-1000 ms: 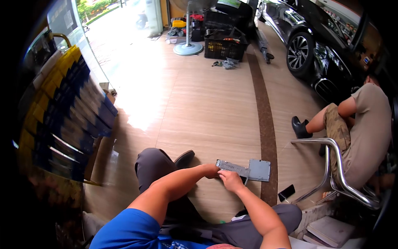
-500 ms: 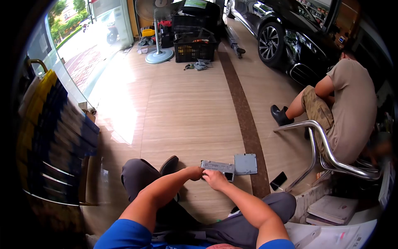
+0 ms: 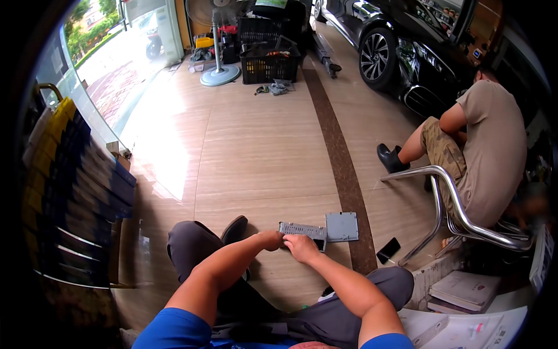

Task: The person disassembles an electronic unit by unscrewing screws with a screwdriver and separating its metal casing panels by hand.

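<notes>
A vented grey metal box (image 3: 305, 230), like an electronics case, rests on the floor in front of my crossed legs. My left hand (image 3: 269, 239) is closed at its near left corner, gripping the edge. Close beside it my right hand (image 3: 301, 248) is also closed, fingertips pinched together against the box's near side; what they pinch is hidden. Part of the box's dark opening shows to the right of my fingers. Just beyond its right end a flat grey metal plate (image 3: 342, 226) lies on the tiles.
A phone (image 3: 388, 250) lies on the floor near my right knee. A chrome-framed chair (image 3: 447, 186) stands at the right, with a person (image 3: 491, 151) sitting low behind it by a black car (image 3: 407, 64). Boxed shelves (image 3: 75, 198) line the left. A fan (image 3: 220, 74) and black crate (image 3: 270, 67) stand ahead.
The metal box has tilted slightly under my hands, so more of its dark opening shows. My hands stay at the same edge. The whole view has shifted a little.
</notes>
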{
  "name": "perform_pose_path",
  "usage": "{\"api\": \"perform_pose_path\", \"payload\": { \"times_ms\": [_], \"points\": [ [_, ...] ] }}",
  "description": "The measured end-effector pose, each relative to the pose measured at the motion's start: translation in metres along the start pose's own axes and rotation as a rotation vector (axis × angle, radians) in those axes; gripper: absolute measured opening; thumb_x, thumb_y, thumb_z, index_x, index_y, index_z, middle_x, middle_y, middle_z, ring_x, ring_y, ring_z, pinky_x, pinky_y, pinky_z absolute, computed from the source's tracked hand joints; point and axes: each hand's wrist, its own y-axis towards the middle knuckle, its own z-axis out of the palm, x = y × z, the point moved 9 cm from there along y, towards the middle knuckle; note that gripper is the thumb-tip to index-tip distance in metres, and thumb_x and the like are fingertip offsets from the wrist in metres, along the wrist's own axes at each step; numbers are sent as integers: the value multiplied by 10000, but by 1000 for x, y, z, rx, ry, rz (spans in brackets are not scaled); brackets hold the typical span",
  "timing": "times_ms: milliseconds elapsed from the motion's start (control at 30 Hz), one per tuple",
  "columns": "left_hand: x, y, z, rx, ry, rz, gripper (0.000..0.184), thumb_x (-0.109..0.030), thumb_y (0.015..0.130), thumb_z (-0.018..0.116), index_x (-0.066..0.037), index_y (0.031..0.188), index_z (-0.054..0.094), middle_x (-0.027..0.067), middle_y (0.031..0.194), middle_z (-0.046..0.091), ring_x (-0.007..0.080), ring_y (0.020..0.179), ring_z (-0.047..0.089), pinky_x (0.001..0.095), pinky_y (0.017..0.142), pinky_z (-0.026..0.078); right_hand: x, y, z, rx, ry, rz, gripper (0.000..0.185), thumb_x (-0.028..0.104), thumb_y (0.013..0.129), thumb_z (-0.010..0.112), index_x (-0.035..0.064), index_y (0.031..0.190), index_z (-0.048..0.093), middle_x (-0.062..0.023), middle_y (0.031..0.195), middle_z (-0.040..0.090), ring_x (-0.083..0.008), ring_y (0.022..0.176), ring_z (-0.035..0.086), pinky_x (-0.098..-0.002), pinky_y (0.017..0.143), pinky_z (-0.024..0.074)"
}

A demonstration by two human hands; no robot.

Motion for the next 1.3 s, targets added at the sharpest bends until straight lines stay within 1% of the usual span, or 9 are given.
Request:
{"api": "perform_pose_path", "payload": {
  "times_ms": [67, 233, 567, 733, 900, 1033, 1100, 1233, 1300],
  "points": [
    [4, 4, 4, 3, -8, 2, 326, -285, 891, 633, -72, 1138, 639, 202, 1104, 681, 385, 1057, 642, 480, 888, 508, 3, 0, 1, 15, -16, -15, 256, 222, 928, 571, 68, 1109, 670, -196, 1032, 687, -383, 974, 650, -466, 854, 521],
    [4, 5, 5, -2, -3, 27, 332, -296, 895, 632, -84, 1151, 633, 198, 1116, 678, 387, 1064, 638, 478, 894, 509, 4, 0, 5, 41, -10, -41, 253, 200, 929, 569, 67, 1121, 665, -191, 1049, 685, -380, 987, 647, -463, 859, 519],
    [0, -2, -1, -16, -2, 39, 366, -366, 917, 596, -86, 1151, 624, 197, 1133, 672, 396, 1070, 632, 486, 905, 506, 7, -2, 8, 71, -14, -61, 250, 183, 934, 559, 69, 1132, 662, -190, 1078, 673, -389, 1004, 634, -455, 867, 516],
    [2, -2, -2, -40, 3, 23, 361, -379, 917, 594, -92, 1135, 623, 195, 1125, 673, 398, 1066, 632, 490, 904, 505, 10, -2, 6, 51, 20, -100, 252, 171, 932, 548, 73, 1136, 662, -191, 1072, 671, -390, 1002, 633, -454, 875, 515],
    [-1, -3, -3, -60, -10, 68, 339, -362, 901, 608, -111, 1129, 623, 184, 1095, 682, 392, 1038, 642, 489, 882, 512, 11, -3, 5, 40, 44, -94, 250, 167, 926, 548, 65, 1119, 669, -196, 1070, 671, -390, 996, 638, -452, 875, 517],
    [-10, -14, -13, -56, 2, 17, 310, -342, 894, 614, -117, 1105, 640, 182, 1085, 687, 389, 1029, 646, 485, 870, 514, 10, -1, 7, -1, 78, -105, 230, 184, 926, 562, 56, 1069, 687, -196, 1029, 685, -384, 968, 650, -442, 862, 521],
    [-18, -17, -14, -19, -18, 71, 297, -343, 891, 617, -119, 1081, 661, 180, 1065, 694, 385, 1021, 649, 476, 862, 515, 9, -1, 8, 4, 103, -102, 225, 193, 928, 567, 56, 1055, 692, -196, 1013, 689, -382, 959, 655, -438, 856, 523],
    [-14, -14, -12, -34, 13, 14, 288, -328, 884, 629, -114, 1070, 675, 180, 1051, 699, 378, 1007, 656, 466, 855, 517, 4, -1, 9, 12, 100, -96, 230, 225, 925, 600, 56, 1050, 694, -199, 993, 694, -373, 948, 662, -431, 839, 525],
    [-17, -16, -17, -89, -17, 34, 290, -315, 873, 648, -100, 1063, 681, 185, 1035, 701, 375, 989, 665, 465, 839, 523, 7, 0, 11, 20, 111, -106, 238, 239, 920, 615, 58, 1052, 694, -200, 989, 695, -373, 939, 665, -433, 832, 527]
  ]
}}
